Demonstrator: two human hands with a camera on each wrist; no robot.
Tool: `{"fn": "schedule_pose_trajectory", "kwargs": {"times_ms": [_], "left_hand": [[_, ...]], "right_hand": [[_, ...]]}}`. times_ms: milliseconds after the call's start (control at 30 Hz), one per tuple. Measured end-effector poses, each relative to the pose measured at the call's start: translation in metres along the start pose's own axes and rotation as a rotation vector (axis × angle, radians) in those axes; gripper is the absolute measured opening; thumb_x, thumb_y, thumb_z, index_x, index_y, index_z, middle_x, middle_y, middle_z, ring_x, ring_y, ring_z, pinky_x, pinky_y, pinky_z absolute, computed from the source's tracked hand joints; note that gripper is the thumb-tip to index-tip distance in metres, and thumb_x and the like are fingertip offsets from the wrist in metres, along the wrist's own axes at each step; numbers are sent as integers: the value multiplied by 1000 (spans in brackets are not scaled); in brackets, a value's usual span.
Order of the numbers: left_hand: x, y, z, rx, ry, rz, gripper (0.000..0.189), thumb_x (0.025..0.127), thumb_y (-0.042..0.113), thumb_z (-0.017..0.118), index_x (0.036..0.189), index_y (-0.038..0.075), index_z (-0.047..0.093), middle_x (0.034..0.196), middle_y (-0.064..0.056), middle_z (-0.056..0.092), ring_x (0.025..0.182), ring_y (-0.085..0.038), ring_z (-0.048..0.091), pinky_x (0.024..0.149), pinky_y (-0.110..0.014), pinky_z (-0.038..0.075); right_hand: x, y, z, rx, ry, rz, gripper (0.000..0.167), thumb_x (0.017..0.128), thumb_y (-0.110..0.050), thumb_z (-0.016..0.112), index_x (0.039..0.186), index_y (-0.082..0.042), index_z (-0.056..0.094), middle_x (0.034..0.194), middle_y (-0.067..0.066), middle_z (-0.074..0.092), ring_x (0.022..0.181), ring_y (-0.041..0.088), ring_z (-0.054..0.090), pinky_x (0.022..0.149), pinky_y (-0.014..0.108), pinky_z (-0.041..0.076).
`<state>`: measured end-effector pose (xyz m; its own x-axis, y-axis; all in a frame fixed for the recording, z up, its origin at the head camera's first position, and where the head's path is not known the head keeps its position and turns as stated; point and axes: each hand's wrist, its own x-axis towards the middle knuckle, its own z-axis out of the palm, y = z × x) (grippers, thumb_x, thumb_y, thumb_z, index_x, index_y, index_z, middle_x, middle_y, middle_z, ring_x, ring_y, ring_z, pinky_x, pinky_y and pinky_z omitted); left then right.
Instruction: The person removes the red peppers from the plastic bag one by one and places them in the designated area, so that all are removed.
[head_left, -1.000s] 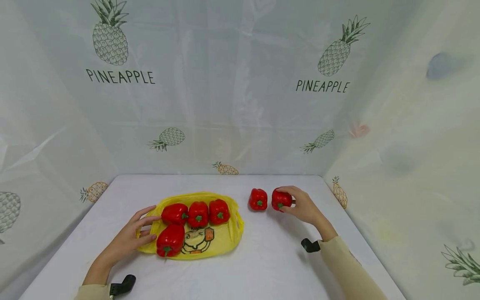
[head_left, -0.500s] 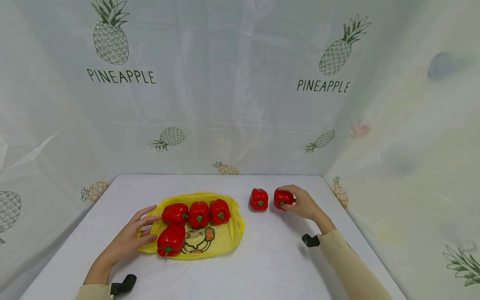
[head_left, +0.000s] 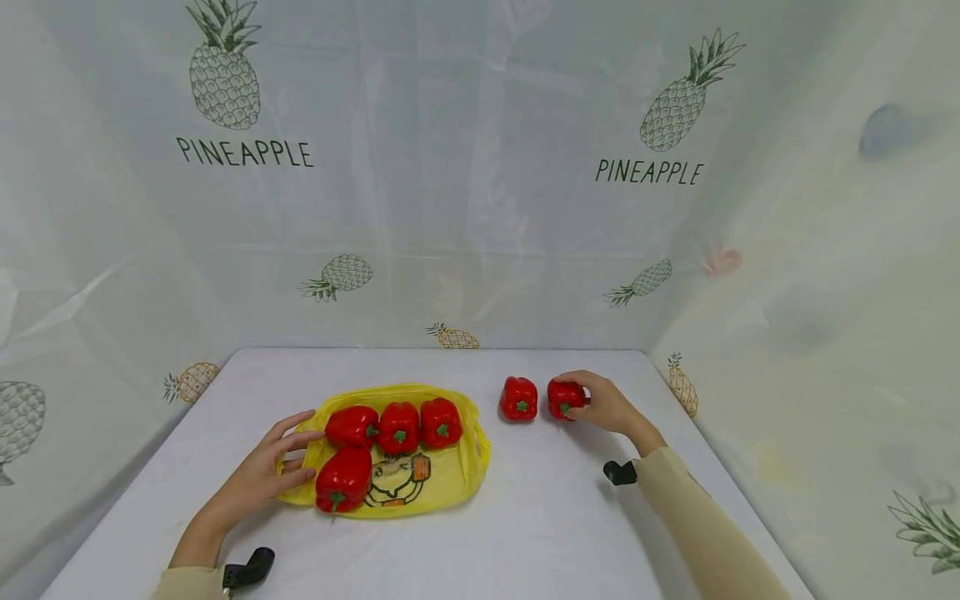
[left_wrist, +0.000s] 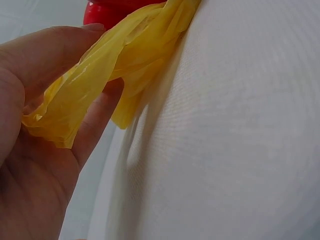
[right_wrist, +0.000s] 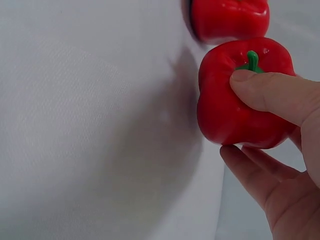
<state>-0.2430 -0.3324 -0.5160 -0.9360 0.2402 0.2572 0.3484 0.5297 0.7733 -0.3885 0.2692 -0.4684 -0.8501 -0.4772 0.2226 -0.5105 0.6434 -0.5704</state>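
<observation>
Because the red pepper (right_wrist: 232,117) in the right hand's (head_left: 611,410) thumb-and-finger grip looks light, stiff and slick, hold its sides, thumb by the stem (right_wrist: 253,60); left hand (head_left: 255,479), well apart, touches the yellow bag (head_left: 457,479), can't tell if pinching.

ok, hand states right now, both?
Left hand: holding the yellow bag by its edge, between thumb and fingers.
Right hand: holding a red pepper.

Behind the right hand (head_left: 606,407), black wrist camera (head_left: 620,472) and sleeve (head_left: 693,521) now slightly farther forward, nearer the red pepper (head_left: 558,400) in its grasp
</observation>
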Motion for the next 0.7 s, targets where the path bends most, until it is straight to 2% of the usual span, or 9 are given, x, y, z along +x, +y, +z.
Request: {"fn": "schedule_pose_trajectory", "kwargs": {"times_ms": [300, 700], "left_hand": [[1, 1, 0, -3, 0, -5, 47, 96, 20, 80, 140, 11, 67, 171, -15, 27, 142, -50, 48, 100, -45, 59], [0, 1, 0, 7, 4, -3, 46, 97, 22, 80, 140, 13, 67, 171, -14, 27, 143, -50, 47, 101, -49, 58]], "right_hand": [[7, 7, 3, 22, -39, 66, 60, 90, 0, 82, 146, -15, 63, 148, 15, 59, 136, 40, 53, 106, 56, 57], [12, 8, -1, 17, -88, 62, 58, 92, 0, 80, 146, -13, 61, 150, 16, 58, 137, 42, 52, 108, 58, 56]]}}
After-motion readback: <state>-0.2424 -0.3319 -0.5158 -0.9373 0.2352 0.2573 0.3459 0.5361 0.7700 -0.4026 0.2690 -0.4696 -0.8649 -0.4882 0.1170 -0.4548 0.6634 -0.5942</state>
